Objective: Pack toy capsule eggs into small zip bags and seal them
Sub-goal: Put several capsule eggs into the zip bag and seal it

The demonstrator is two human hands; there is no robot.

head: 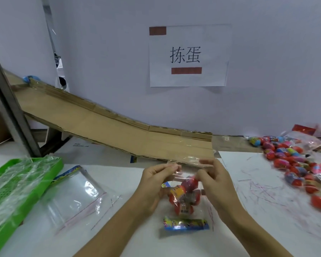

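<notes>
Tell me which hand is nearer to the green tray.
Left. The left hand pinches the top of the zip bag on the side facing the green tray, though well apart from it. The right hand grips the bag's other corner, farther from the tray.

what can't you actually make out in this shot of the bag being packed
- Head view: whether the zip bag is sealed; both hands pinch its top edge, and the clear plastic is blurred.
- How many eggs it holds: they overlap, and the right hand and left hand cover the sides.
- Loose egg pile: cut off by the right edge, motion-blurred.
- Print on the flat packet: too small to read.
</notes>
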